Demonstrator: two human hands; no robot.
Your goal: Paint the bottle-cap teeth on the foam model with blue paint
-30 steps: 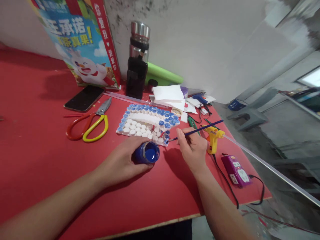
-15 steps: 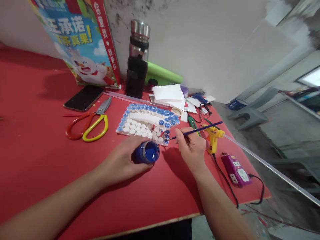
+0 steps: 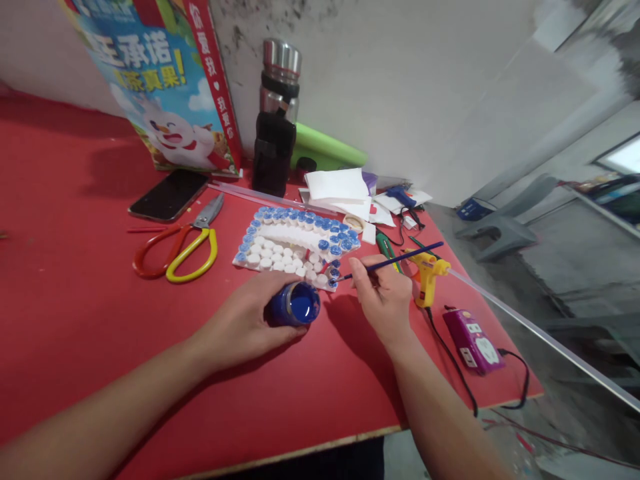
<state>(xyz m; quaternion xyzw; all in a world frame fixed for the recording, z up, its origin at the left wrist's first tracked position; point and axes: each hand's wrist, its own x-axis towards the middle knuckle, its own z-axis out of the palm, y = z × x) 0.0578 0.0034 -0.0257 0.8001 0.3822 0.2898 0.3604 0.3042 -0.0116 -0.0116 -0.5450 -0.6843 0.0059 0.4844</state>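
A jar of blue paint [image 3: 295,304] is held in my left hand [image 3: 253,320], fingers and thumb wrapped round it, its open mouth tilted towards me. My right hand [image 3: 384,290] is closed on a thin dark blue paintbrush [image 3: 407,255]. The brush tip touches or hovers at the blue pieces by the near right corner of a white panel [image 3: 285,233]. Small round pieces cover much of that panel: blue ones along the far and left edges and at the right, white ones in the near part. A smooth white band crosses its middle.
Scissors [image 3: 193,243] and a phone [image 3: 169,195] lie left on the red table [image 3: 210,427]. Behind are a bag [image 3: 175,100], a bottle [image 3: 275,127] and papers [image 3: 340,189]. A yellow glue gun [image 3: 427,275] and purple power socket [image 3: 473,340] lie right.
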